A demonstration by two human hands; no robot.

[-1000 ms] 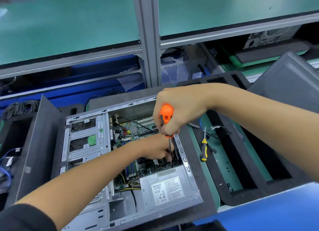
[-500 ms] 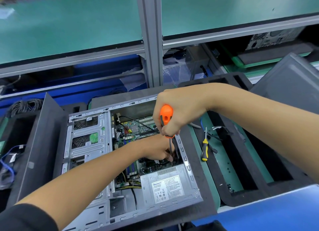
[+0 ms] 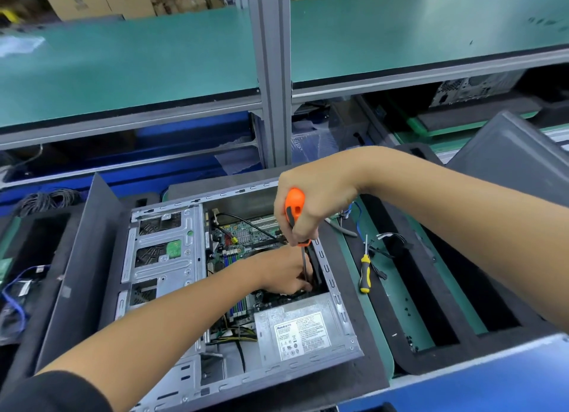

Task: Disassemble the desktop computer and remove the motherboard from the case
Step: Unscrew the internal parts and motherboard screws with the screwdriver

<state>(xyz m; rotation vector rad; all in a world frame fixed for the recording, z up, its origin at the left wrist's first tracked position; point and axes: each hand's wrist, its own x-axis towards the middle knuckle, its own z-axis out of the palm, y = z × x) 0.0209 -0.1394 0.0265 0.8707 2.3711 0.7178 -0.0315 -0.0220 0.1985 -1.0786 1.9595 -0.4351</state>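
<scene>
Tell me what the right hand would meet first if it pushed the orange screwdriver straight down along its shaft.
Probably the left hand, whose fingers sit around the shaft's lower end inside the case. The right hand grips the orange screwdriver nearly upright; its tip is hidden, so depth is uncertain.

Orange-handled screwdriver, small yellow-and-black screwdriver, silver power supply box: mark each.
orange-handled screwdriver [image 3: 294, 210], head view, on the handle's upper part
small yellow-and-black screwdriver [image 3: 365, 273], head view, on the handle
silver power supply box [image 3: 303, 331], head view, on its white label
</scene>
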